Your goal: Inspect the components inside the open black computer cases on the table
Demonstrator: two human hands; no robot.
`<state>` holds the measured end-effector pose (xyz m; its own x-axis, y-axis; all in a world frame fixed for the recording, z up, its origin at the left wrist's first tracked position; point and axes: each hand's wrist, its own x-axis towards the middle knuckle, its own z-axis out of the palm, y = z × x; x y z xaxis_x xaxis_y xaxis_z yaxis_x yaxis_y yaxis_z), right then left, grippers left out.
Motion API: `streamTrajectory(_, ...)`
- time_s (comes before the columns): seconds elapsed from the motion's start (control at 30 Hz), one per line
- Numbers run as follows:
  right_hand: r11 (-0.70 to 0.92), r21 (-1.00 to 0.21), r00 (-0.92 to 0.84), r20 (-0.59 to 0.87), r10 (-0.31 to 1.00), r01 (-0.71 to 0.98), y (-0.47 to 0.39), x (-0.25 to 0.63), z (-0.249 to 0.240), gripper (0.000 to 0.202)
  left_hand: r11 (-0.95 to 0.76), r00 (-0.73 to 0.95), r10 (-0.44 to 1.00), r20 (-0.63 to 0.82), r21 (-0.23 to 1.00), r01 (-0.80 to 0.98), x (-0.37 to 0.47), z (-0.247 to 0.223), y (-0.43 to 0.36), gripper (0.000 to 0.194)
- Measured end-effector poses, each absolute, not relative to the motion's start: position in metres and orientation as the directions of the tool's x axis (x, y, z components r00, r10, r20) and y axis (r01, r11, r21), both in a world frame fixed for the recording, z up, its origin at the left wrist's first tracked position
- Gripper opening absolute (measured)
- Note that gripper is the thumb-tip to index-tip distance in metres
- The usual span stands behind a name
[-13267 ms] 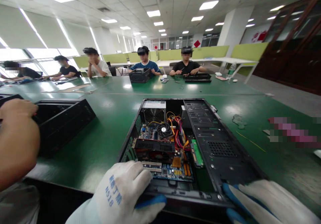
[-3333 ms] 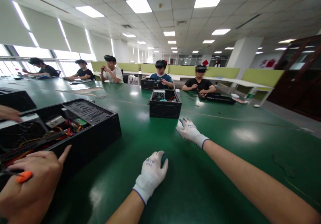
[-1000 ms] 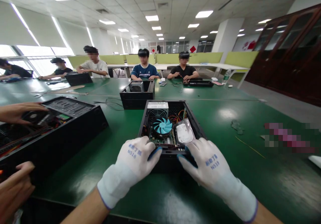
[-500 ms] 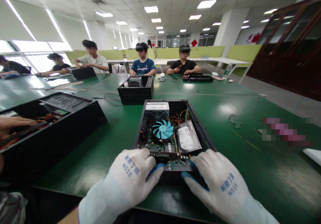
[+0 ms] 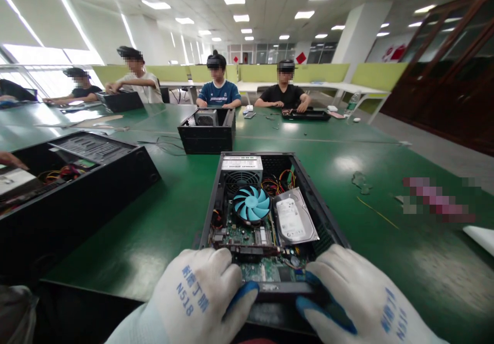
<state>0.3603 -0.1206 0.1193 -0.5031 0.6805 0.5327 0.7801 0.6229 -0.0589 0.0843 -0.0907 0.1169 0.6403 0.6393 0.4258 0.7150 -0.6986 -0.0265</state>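
Note:
An open black computer case [image 5: 266, 287] lies flat on the green table in front of me, its near edge between my gloved hands. My left hand [image 5: 204, 292] grips the near left corner, thumb outside and fingers over the rim. At the near right corner my right hand [image 5: 355, 292] holds the rim the same way. Inside the case sit a cooling fan [image 5: 251, 204] with light blue blades, a silver hard drive [image 5: 294, 216], a power supply [image 5: 242, 165] at the far left, and a green circuit board [image 5: 250, 272]. Red and yellow cables bunch at the back.
Another black case [image 5: 96, 195] stands on the left, a person's hand [image 5: 13, 160] at it. A further case [image 5: 206, 133] stands ahead. People work across the green table [image 5: 370, 169]. A yellow cable tie [image 5: 378, 213] and clear plastic scrap [image 5: 362, 182] lie to the right.
The case has come nearer to me, with both hands still on its near corners. At the left, the other person's hand has drawn back, and a pale part now shows there.

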Motion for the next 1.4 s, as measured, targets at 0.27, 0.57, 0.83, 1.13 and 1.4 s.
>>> streamTrajectory(0.27, 0.632, 0.114, -0.640, 0.225, 0.735, 0.766, -0.037, 0.365, 0.147, 0.033, -0.680, 0.627, 0.699, 0.344, 0.047, 0.732, 0.087, 0.128, -0.092, 0.030)
streamTrajectory(0.57, 0.732, 0.304, -0.710, -0.201, 0.675, 0.609, 0.049, 0.321, 0.117, 0.039, -0.679, 0.615, 0.683, 0.394, 0.033, 0.733, 0.086, 0.124, -0.093, 0.030)
streamTrajectory(0.83, 0.800, 0.274, -0.799, -0.148, 0.583, 0.533, 0.047, 0.327, 0.116, 0.015, -0.669, 0.601, 0.683, 0.414, 0.025, 0.743, 0.088, 0.122, -0.091, 0.030)
streamTrajectory(1.13, 0.753, 0.301, -0.780, -0.045, 0.624, 0.585, 0.020, 0.342, 0.163, 0.011, -0.673, 0.592, 0.677, 0.437, 0.042, 0.739, 0.088, 0.125, -0.093, 0.027)
streamTrajectory(1.4, 0.595, 0.550, -0.717, 0.009, 0.697, 0.586, 0.038, 0.350, 0.161, 0.011, -0.660, 0.569, 0.687, 0.453, 0.060, 0.749, 0.089, 0.123, -0.094, 0.026)
